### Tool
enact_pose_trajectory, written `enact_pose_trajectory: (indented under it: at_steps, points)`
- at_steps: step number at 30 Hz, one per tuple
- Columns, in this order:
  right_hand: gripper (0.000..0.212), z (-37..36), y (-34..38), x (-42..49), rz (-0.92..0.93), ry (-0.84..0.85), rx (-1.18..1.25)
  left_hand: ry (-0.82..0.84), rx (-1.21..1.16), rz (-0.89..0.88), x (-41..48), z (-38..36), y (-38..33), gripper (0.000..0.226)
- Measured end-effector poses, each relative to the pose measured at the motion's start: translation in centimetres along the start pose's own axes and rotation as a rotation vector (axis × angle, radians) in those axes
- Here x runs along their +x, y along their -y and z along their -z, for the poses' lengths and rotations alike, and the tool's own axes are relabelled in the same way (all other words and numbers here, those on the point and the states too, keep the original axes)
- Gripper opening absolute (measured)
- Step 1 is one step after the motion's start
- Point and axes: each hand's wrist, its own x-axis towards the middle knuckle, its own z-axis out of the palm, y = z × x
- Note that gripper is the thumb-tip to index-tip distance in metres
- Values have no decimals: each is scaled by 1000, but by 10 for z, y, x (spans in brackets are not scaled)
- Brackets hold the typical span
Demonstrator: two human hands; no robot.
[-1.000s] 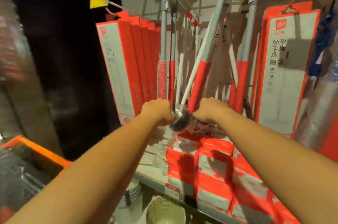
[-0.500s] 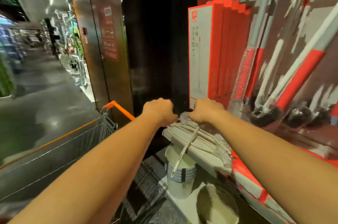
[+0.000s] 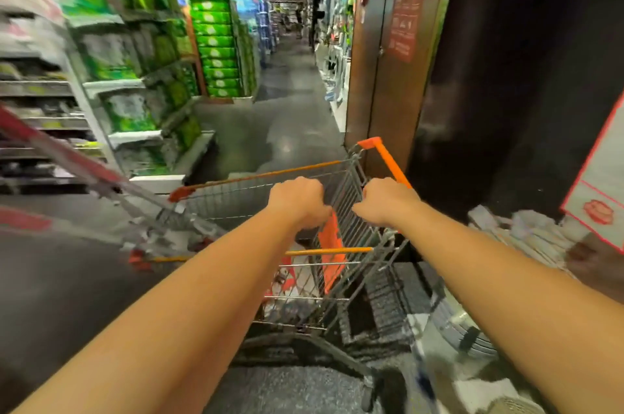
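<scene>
- Your left hand (image 3: 299, 202) and right hand (image 3: 388, 201) hang side by side, a little apart, above the shopping cart (image 3: 351, 211). Both are balled into fists with the knuckles up.
- The fingers curl under and out of sight, so you cannot tell what either fist clasps, if anything.
- The cart is a grid of thin grey steel wire, with a box-shaped basket and orange plastic capping along the rim. Its orange handle bar (image 3: 385, 160) rises just past your right hand.
- A flat orange plastic flap (image 3: 332, 244) hangs inside the basket, right below your left hand.
- A long, straight pole (image 3: 67, 153) slants in from the left edge towards your left forearm. It is red on its upper stretch and grey metal lower down, badly smeared by blur. Whether it reaches your grip is hidden.
- The floor (image 3: 287, 130) is dark, glossy and speckled, and it mirrors the ceiling lights.
- On the left stand shelves of soft green packs (image 3: 216, 42), stacked in columns.
- A smooth brown pillar (image 3: 381, 76) stands beyond the cart.
- At the right edge leans a flat white box with a red border (image 3: 601, 184).
</scene>
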Motion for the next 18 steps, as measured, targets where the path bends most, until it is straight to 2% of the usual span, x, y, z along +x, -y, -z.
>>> enact_pose_trajectory:
  at_steps: [4,9,18]
  points:
    - [34,-32,47,25,145,74,-15,14,-2,164,-10,-20,56,36]
    - [37,-59,106,55,242,110,-10,28,2,296,-12,-39,125,37]
    - [31,-110,200,132,258,167,7,81,27,326,37,-59,238,37]
